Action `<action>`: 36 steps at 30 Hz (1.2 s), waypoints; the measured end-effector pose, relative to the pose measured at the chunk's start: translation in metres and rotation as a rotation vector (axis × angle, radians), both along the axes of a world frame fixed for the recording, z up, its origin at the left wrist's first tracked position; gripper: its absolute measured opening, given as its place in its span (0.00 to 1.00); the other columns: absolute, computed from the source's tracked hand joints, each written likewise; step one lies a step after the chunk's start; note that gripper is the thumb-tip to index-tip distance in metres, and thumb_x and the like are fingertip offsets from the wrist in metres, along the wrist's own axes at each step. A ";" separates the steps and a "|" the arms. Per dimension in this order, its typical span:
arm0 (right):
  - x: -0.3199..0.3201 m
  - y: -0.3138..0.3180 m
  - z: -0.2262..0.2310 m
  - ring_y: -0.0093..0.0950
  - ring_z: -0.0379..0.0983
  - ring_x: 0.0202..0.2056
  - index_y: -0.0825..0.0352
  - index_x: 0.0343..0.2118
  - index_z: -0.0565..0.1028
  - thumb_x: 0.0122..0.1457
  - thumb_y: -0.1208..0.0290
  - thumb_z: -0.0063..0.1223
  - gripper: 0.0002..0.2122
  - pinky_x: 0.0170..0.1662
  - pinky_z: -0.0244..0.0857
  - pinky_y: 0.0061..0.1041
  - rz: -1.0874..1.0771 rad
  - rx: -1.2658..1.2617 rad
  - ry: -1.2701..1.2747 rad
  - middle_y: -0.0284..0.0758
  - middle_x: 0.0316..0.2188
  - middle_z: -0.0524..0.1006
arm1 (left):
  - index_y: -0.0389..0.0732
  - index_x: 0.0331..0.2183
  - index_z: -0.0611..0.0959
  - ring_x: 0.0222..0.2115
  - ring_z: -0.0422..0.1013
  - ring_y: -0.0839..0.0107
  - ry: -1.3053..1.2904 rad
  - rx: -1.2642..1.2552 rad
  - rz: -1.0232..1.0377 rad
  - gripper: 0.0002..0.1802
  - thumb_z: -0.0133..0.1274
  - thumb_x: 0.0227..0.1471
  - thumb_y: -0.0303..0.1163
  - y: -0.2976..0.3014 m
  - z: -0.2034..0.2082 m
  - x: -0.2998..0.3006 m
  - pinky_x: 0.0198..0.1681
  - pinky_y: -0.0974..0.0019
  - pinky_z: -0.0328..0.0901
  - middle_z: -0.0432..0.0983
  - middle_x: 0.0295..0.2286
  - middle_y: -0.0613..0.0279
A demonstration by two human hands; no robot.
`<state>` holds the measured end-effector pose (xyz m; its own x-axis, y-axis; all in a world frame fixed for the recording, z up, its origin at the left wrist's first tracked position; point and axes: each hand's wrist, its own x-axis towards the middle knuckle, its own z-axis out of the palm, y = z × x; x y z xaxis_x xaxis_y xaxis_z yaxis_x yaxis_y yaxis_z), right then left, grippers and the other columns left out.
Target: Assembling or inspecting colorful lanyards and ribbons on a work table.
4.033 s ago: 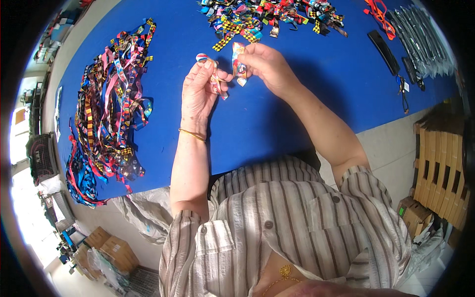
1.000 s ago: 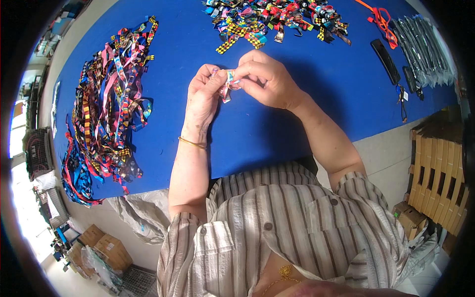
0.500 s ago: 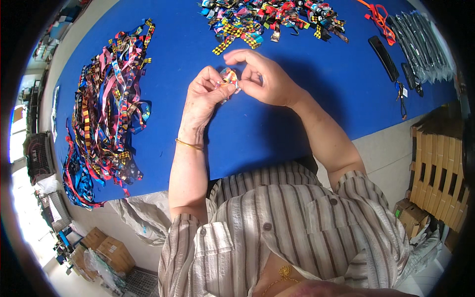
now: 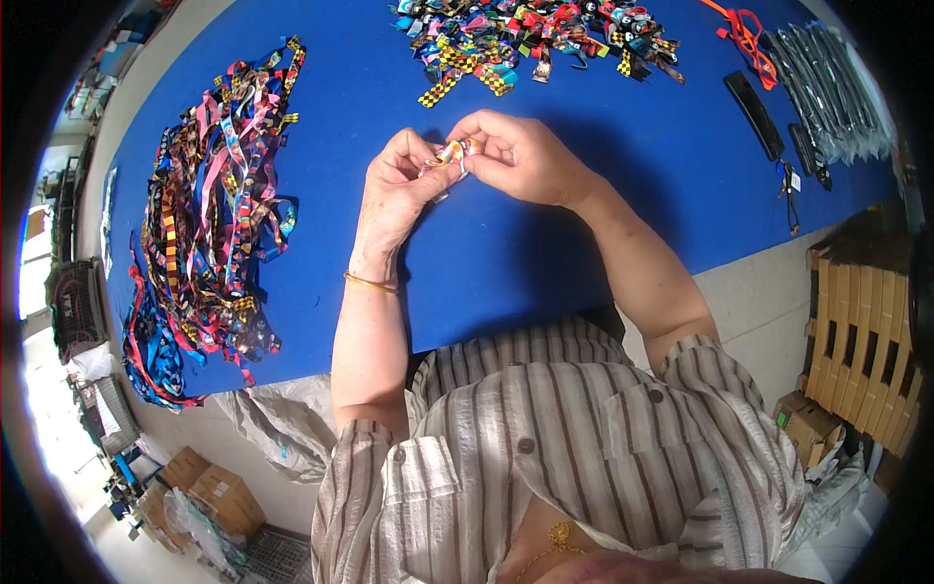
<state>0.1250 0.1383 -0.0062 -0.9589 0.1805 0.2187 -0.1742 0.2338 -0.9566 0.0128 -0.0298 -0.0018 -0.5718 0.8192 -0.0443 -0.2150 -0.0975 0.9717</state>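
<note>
Between my hands is a small piece of printed ribbon point(image 4: 449, 154), white with red and yellow, folded over on itself. My left hand point(image 4: 401, 175) pinches its left side between thumb and fingers. From the right, the thumb and fingertips of my right hand point(image 4: 514, 156) close on its other edge. Both hands hold it just above the blue table point(image 4: 467, 282); the fingers cover most of it. Beyond them lies a heap of short folded ribbon pieces point(image 4: 545, 34), many with black-and-yellow checks. To the left, long printed ribbon straps point(image 4: 209, 224) lie in a loose pile.
At the far right are a black phone point(image 4: 754, 115), an orange cord point(image 4: 749, 44), a stack of plastic-wrapped dark items point(image 4: 827, 92) and a small key bunch point(image 4: 789, 195). Cardboard boxes point(image 4: 219, 496) stand on the floor at lower left, a slatted brown stack point(image 4: 861, 331) at right.
My right hand's raised fingers have come down and closed on the ribbon piece beside the thumb. The left hand keeps its pinch in nearly the same place.
</note>
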 end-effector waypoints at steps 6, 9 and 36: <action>0.002 0.000 0.003 0.18 0.63 0.18 0.70 0.28 0.72 0.56 0.73 0.56 0.06 0.22 0.59 0.25 -0.032 0.089 -0.052 0.33 0.15 0.71 | 0.42 0.26 0.71 0.27 0.72 0.79 0.042 -0.023 0.027 0.14 0.60 0.50 0.17 -0.001 0.003 0.001 0.27 0.76 0.67 0.77 0.31 0.62; 0.002 0.001 0.004 0.20 0.62 0.17 0.70 0.25 0.71 0.55 0.73 0.56 0.07 0.22 0.59 0.26 -0.041 0.120 -0.082 0.35 0.14 0.70 | 0.42 0.25 0.71 0.28 0.71 0.80 0.065 -0.010 0.027 0.14 0.60 0.50 0.17 0.001 0.004 0.002 0.27 0.76 0.66 0.77 0.31 0.63; -0.002 0.009 0.013 0.15 0.62 0.11 0.68 0.35 0.77 0.63 0.59 0.50 0.14 0.13 0.52 0.16 0.030 -0.356 -0.390 0.29 0.15 0.71 | 0.36 0.25 0.72 0.27 0.73 0.69 1.148 0.011 0.286 0.11 0.58 0.45 0.15 0.011 0.007 0.021 0.27 0.71 0.68 0.78 0.33 0.54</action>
